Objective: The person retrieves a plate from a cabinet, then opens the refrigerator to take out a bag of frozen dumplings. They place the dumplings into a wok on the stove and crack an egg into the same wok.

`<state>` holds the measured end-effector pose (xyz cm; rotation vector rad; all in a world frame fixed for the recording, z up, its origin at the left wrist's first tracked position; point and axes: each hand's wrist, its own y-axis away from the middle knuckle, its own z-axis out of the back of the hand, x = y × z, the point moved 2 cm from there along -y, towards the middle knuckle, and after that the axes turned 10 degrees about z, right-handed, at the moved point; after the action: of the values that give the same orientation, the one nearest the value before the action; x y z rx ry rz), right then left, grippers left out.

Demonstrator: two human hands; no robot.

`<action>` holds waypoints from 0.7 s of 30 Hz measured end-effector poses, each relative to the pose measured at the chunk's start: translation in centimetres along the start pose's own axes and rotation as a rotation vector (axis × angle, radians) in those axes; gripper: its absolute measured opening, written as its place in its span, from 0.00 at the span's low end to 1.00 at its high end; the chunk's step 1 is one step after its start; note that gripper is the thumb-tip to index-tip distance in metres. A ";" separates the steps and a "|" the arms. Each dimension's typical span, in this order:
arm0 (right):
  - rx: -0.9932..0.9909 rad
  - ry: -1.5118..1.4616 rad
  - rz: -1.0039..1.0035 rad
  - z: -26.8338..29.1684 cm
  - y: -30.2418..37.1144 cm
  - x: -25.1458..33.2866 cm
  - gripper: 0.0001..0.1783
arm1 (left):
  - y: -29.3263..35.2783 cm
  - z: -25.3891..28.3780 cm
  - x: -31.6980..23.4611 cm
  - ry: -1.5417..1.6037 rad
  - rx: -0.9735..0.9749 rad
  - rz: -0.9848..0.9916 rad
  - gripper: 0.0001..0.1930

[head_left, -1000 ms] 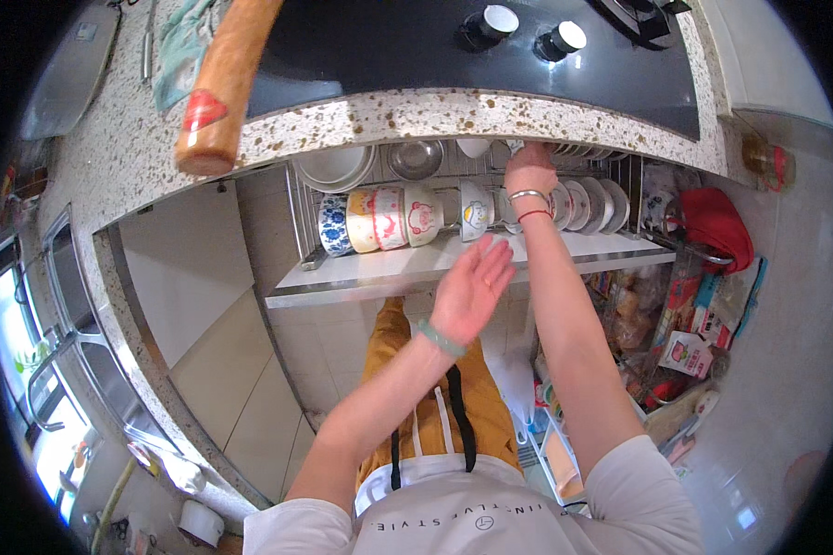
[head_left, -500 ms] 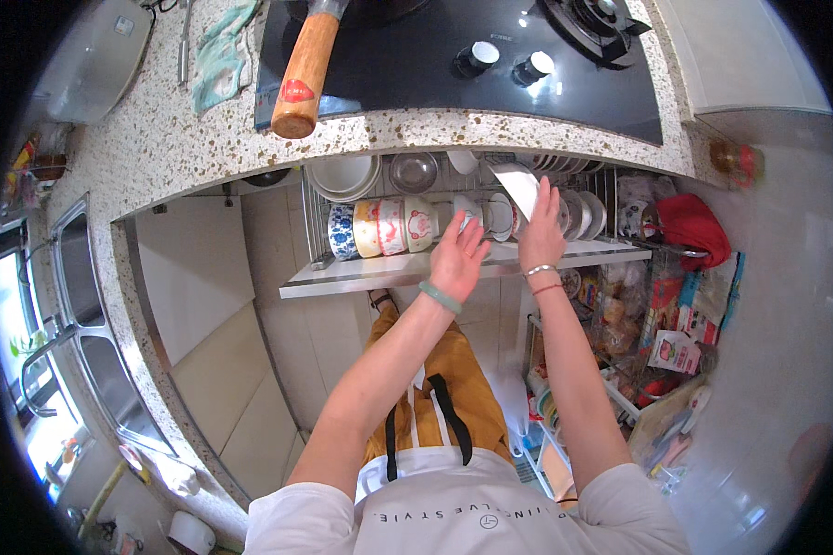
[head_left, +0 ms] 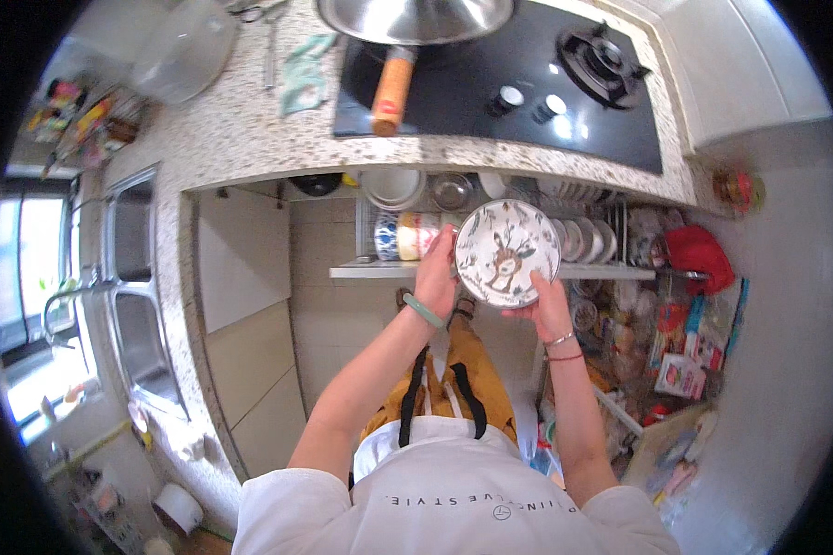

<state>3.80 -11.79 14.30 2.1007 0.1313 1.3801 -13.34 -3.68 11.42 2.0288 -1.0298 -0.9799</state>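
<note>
A round white plate [head_left: 508,252] with a deer drawing faces up, held out in front of the open dish drawer. My left hand [head_left: 438,275], below a green bangle, grips its left rim. On the lower right rim is my right hand [head_left: 550,310], the thumb over the edge and the other fingers partly under the plate. Behind it, the wire dish rack [head_left: 623,227] holds patterned bowls [head_left: 417,235] on the left and small upright plates [head_left: 587,240] on the right. The plate hides the rack's middle.
Above the drawer, a steel pan [head_left: 416,20] stands on the black hob [head_left: 491,139], its wooden handle [head_left: 393,91] overhanging the counter's front. At left is a double sink [head_left: 143,338]. A shelf unit crowded with food packets [head_left: 680,375] and a red cloth item [head_left: 699,259] flank my right arm.
The plate, edge-on at the rack in my right hand before, is now nearer and face up. My left hand has closed on its rim. The view has shifted left and shows the pan.
</note>
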 end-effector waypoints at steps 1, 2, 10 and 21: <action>0.055 -0.033 -0.009 -1.1 0.3 -0.3 0.23 | -0.6 0.8 -0.5 0.115 0.135 -0.129 0.20; 0.112 -0.064 -0.022 -2.4 0.5 -0.8 0.23 | -0.7 2.4 -0.8 0.137 0.117 -0.152 0.20; 0.313 0.097 -0.014 -12.6 -2.5 -2.6 0.24 | 7.2 7.8 -8.5 0.362 -0.001 -0.476 0.17; 0.245 0.600 0.406 -30.8 -12.6 -1.8 0.21 | 10.1 13.6 -24.1 0.401 -0.110 -0.741 0.17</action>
<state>-20.38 11.11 14.29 1.8952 0.1231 2.3178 -38.32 9.16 20.34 2.4173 0.0097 -0.8798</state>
